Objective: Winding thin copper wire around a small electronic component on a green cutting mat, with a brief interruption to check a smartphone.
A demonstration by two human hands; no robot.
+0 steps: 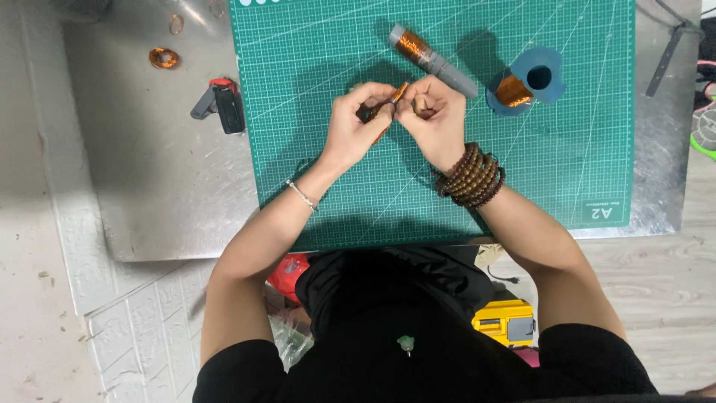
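Both my hands meet over the middle of a green cutting mat (567, 172). My left hand (358, 123) pinches a small dark rod wound with copper wire (397, 95). My right hand (436, 119), with wooden bead bracelets on its wrist, closes on the other end of that same small piece. Just beyond my hands lies a grey tube wrapped with copper wire (429, 58). A blue spool of copper wire (526, 80) lies on its side to the right of the tube.
The mat rests on a metal tabletop (164, 179). A red and black hand tool (222, 104) and a small copper wire coil (163, 57) lie left of the mat. A dark strip (664, 60) lies at the right edge. A yellow box (507, 321) sits on the floor.
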